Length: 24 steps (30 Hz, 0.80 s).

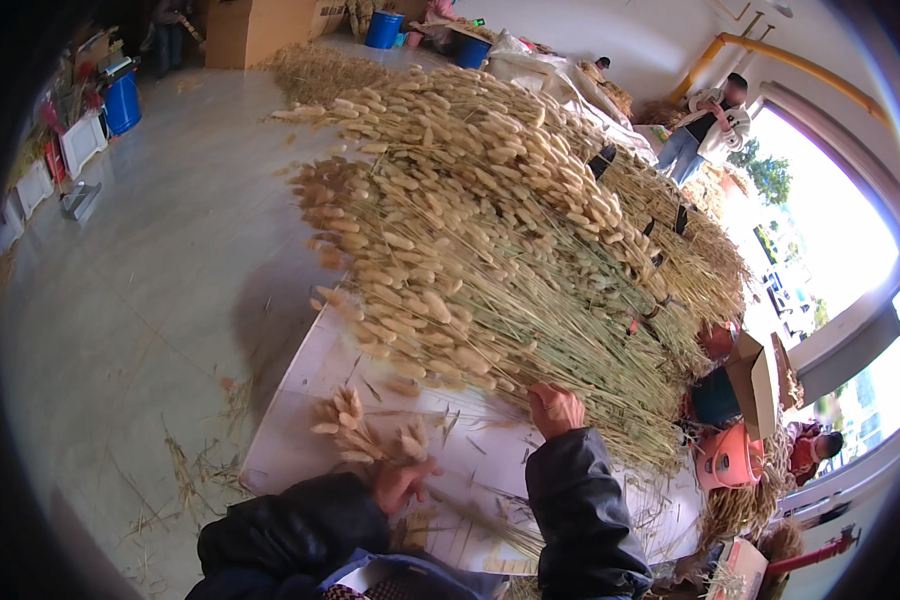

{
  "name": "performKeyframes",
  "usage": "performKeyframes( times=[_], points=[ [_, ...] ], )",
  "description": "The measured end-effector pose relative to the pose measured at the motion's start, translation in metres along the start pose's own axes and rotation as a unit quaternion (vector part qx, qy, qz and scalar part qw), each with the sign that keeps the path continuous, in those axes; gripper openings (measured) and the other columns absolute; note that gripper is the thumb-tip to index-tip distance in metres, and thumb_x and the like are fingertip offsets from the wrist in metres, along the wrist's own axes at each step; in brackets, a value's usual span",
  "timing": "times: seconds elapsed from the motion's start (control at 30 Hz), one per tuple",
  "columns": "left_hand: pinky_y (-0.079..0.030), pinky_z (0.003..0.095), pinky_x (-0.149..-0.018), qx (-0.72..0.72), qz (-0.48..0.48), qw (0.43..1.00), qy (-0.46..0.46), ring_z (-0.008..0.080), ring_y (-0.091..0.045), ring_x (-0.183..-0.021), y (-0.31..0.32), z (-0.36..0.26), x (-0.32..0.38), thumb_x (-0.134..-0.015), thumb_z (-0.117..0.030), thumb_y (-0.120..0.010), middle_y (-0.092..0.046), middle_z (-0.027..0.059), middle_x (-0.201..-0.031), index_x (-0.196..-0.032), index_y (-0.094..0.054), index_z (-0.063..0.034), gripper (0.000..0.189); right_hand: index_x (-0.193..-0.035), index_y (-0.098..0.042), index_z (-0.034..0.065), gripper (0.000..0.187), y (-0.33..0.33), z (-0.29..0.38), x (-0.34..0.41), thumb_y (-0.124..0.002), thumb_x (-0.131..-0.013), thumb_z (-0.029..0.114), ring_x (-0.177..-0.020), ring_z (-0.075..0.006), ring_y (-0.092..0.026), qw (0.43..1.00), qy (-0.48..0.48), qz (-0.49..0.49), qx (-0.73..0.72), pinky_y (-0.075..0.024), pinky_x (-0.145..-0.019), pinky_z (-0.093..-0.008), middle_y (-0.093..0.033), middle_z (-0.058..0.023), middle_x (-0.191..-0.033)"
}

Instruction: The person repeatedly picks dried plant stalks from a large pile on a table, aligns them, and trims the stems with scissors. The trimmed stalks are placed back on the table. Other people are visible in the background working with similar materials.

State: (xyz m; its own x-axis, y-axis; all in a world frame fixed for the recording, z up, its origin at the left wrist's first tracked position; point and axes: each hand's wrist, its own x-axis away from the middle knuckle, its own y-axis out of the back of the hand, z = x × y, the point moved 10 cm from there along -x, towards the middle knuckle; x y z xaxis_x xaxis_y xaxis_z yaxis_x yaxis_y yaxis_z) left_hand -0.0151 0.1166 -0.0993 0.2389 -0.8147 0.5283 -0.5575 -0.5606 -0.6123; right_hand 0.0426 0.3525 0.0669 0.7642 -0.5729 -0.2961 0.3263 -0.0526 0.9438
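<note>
A broad heap of dried bunny-tail grass [435, 300], with fluffy tan heads to the left and stems to the right, lies over a white work board [307, 420]. My left hand [401, 484], near the board's front edge, is shut around a small bunch of the same grass [352, 431]; its heads point up and left, its stems run down to the right. At the near edge of the heap is my right hand [556, 410], its fingers curled at the stems; whether it grips any cannot be told.
Right of the board stand a pink bucket [727, 457] and an open cardboard box [754, 382]. Stem scraps litter the floor [187, 480] on the left. A person [701, 127] stands beyond the heap; another person [810, 450] is at the far right.
</note>
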Motion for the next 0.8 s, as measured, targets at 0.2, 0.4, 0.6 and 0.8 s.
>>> performKeyframes(
  times=[0.2,0.4,0.6,0.8],
  points=[
    [-0.04,0.0232,-0.038,0.068,0.038,0.996,-0.051,0.0072,-0.04,-0.044,-0.012,-0.011,0.005,-0.085,-0.019,-0.062,-0.059,0.0077,-0.078,-0.088,-0.058,-0.0046,0.016,-0.077,-0.063,0.0123,0.008,0.014,-0.001,0.003,-0.06,-0.077,0.02,-0.066,-0.0319,-0.06,1.0,-0.007,-0.022,0.004,-0.0464,-0.059,-0.0435,-0.061,-0.0084,-0.074],
    [-0.04,0.0226,-0.038,0.013,0.026,0.999,-0.031,0.0057,-0.039,-0.044,-0.01,-0.007,0.004,-0.085,-0.021,-0.061,-0.057,0.0053,-0.075,-0.092,-0.058,-0.0038,0.019,-0.082,-0.062,0.0081,0.004,0.053,0.019,0.008,-0.06,-0.08,0.01,-0.064,-0.0302,-0.06,0.986,0.012,-0.061,-0.154,-0.0472,-0.057,-0.0376,-0.06,-0.0112,-0.074],
    [-0.042,0.0225,-0.04,0.029,0.037,0.998,-0.045,0.0067,-0.044,-0.047,-0.012,-0.011,0.005,-0.086,-0.021,-0.061,-0.059,0.0062,-0.08,-0.092,-0.059,-0.0037,0.019,-0.086,-0.062,0.0105,0.013,0.044,0.102,0.056,-0.059,-0.075,0.005,-0.063,-0.0264,-0.059,0.977,0.139,0.025,-0.159,-0.0473,-0.057,-0.0354,-0.062,-0.0059,-0.073],
    [-0.043,0.0236,-0.041,-0.003,0.041,0.996,-0.078,0.0107,-0.057,-0.069,-0.018,-0.012,0.004,-0.086,-0.02,-0.061,-0.061,0.0066,-0.086,-0.099,-0.056,-0.0062,0.02,-0.092,-0.06,0.0128,0.012,0.007,0.136,0.089,-0.056,-0.08,0.012,-0.069,-0.0257,-0.061,0.972,0.127,0.104,-0.17,-0.0474,-0.061,-0.0368,-0.063,-0.0045,-0.075]
  ],
)
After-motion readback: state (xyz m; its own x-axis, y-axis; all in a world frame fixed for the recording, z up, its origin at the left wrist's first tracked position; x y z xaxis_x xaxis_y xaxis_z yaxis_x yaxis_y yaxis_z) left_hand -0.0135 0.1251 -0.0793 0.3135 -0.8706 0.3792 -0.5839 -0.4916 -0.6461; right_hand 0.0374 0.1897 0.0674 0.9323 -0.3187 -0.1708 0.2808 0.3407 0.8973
